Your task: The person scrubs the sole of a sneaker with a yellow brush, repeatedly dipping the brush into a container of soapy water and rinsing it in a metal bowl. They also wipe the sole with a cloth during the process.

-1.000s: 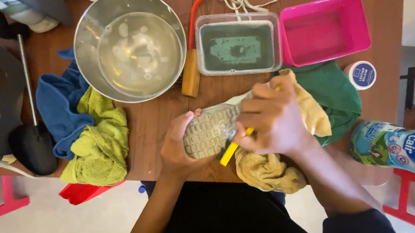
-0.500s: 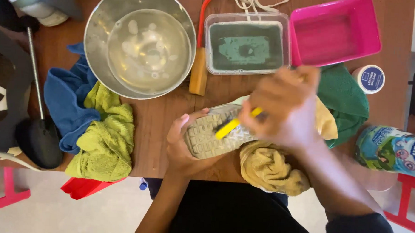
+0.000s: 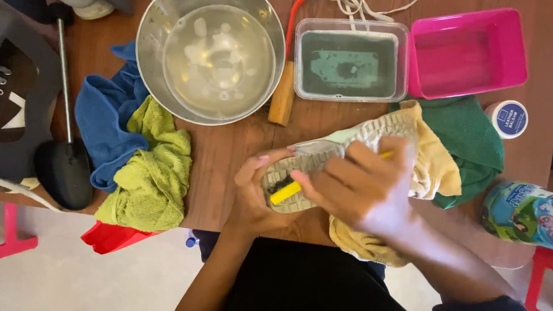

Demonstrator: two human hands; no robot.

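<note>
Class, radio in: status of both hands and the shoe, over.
Left hand grips shoe, sole up. Right hand holds yellow brush on the sole. Yellow cloth under the shoe; steel bowl and tubs stand apart, nothing blocking.

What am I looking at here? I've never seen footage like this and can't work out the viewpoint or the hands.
The camera sits on a person's head and looks straight down at their own two bare hands over a wooden table. The left hand holds a shoe with its pale sole turned up. The right hand has a grip on a yellow-handled brush pressed to the sole. A yellow cloth lies under the shoe. Around them: a metal bowl of water, a clear tub, a pink tub, and blue and green towels.
</note>
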